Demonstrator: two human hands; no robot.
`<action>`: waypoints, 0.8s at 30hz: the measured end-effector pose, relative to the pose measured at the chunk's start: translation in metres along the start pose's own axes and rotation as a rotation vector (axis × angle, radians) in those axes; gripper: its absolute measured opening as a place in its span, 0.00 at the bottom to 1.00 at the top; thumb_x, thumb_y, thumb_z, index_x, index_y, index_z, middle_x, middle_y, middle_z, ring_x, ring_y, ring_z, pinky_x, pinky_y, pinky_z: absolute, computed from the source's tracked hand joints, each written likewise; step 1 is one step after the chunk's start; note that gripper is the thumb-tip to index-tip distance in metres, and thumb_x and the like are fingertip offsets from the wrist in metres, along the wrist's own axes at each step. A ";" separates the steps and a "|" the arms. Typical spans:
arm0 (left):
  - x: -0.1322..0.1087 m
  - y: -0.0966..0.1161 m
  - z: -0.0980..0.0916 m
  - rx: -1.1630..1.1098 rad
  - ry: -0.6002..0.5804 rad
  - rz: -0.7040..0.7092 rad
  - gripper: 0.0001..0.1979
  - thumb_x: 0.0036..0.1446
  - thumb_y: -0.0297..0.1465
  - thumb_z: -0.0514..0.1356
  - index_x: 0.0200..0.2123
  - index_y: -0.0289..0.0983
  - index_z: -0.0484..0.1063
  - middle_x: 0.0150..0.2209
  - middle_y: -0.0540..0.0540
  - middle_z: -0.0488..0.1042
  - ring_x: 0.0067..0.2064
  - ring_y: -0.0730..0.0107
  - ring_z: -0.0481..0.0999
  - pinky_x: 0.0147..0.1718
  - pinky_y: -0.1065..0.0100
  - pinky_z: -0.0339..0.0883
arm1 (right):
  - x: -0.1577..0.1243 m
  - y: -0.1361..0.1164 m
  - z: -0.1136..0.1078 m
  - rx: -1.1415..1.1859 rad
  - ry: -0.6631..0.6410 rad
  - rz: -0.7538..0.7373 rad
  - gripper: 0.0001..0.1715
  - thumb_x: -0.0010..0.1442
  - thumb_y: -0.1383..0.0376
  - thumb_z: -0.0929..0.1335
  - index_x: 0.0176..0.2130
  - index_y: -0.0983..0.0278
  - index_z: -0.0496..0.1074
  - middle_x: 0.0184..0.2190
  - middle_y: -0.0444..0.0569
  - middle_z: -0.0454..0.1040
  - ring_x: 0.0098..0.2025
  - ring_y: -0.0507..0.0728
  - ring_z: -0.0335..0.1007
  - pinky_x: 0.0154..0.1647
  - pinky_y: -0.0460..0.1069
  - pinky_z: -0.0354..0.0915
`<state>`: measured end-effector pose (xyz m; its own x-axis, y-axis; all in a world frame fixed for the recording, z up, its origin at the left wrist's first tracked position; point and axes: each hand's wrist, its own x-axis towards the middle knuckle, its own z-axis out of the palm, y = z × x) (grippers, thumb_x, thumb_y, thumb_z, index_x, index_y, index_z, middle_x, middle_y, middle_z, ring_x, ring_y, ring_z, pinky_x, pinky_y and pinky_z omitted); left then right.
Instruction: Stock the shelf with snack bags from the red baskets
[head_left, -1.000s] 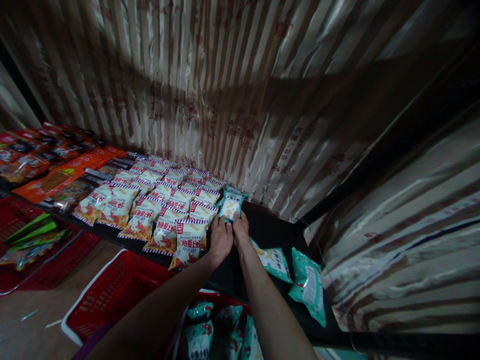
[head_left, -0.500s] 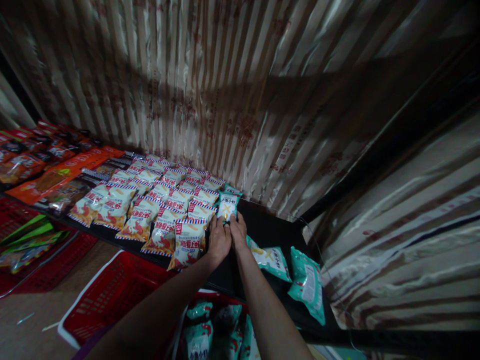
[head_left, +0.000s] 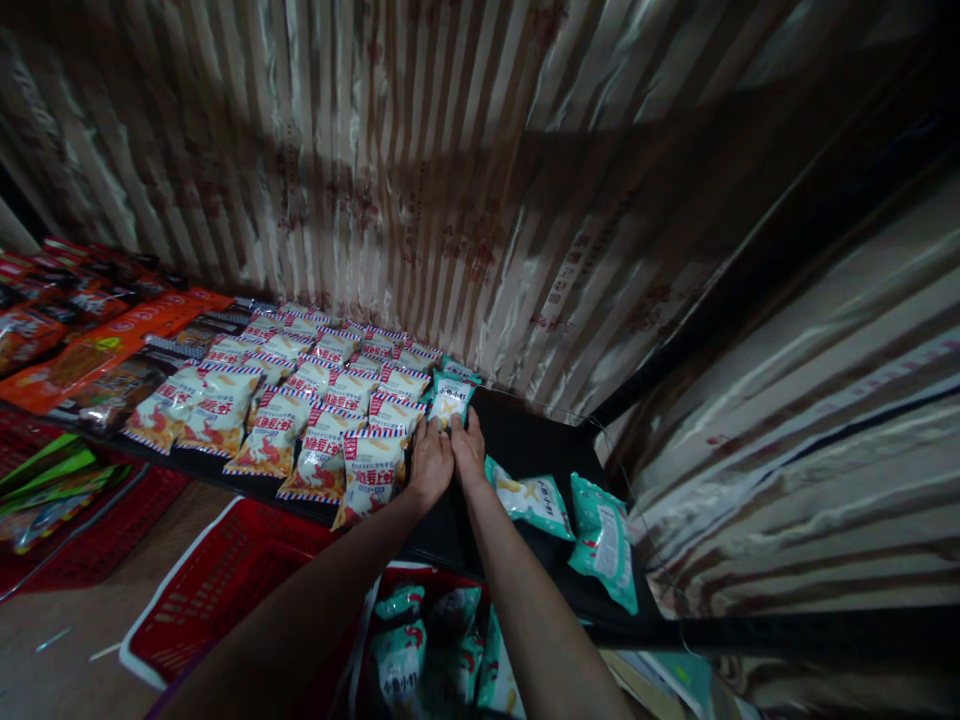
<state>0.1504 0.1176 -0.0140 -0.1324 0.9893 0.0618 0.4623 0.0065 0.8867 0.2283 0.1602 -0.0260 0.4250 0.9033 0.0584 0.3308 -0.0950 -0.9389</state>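
Observation:
At the back of the black shelf, a teal and white snack bag leans in front of a second teal bag. My left hand grips its lower left edge, close beside the rows of white, red and orange snack bags. My right hand holds the lower right edge, and the two hands nearly touch. Both sets of fingertips are partly hidden against the bag. To the right of my right hand lie two more teal bags, one flat and one turned back side up.
Below the shelf edge, a red basket holds several teal bags. Left of it stands another red basket with a white rim. Orange packets fill the shelf's left end. A striped curtain hangs behind, and a dark post rises at right.
The view has shifted slightly, so the shelf and bags sit a little further left and higher. Both hands stay on the same teal bag, which looks almost unmoved against its neighbours.

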 end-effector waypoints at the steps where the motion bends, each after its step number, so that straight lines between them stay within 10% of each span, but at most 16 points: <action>1: -0.001 0.001 -0.001 0.007 0.005 0.010 0.23 0.60 0.28 0.45 0.57 0.27 0.62 0.63 0.34 0.56 0.67 0.57 0.48 0.65 0.57 0.42 | -0.002 -0.002 0.000 -0.002 0.004 0.001 0.34 0.55 0.54 0.63 0.58 0.63 0.63 0.54 0.53 0.70 0.58 0.61 0.62 0.61 0.55 0.52; 18: -0.053 0.022 -0.006 0.067 -0.095 0.084 0.23 0.60 0.25 0.46 0.56 0.22 0.62 0.64 0.33 0.54 0.67 0.58 0.47 0.65 0.61 0.42 | -0.051 -0.017 -0.069 -0.235 0.141 -0.332 0.26 0.59 0.65 0.57 0.54 0.69 0.67 0.56 0.56 0.66 0.60 0.58 0.58 0.63 0.55 0.51; 24: -0.075 0.036 -0.003 -0.188 -0.150 -0.114 0.20 0.58 0.25 0.50 0.53 0.28 0.67 0.60 0.33 0.62 0.63 0.59 0.58 0.62 0.62 0.48 | -0.064 -0.001 -0.102 -0.533 0.159 -0.400 0.24 0.57 0.69 0.58 0.51 0.72 0.70 0.56 0.62 0.66 0.62 0.63 0.54 0.62 0.60 0.52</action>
<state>0.1746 0.0430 0.0141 -0.0362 0.9944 -0.0995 0.2791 0.1056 0.9544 0.2865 0.0600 0.0061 0.2888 0.8431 0.4537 0.8404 0.0038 -0.5420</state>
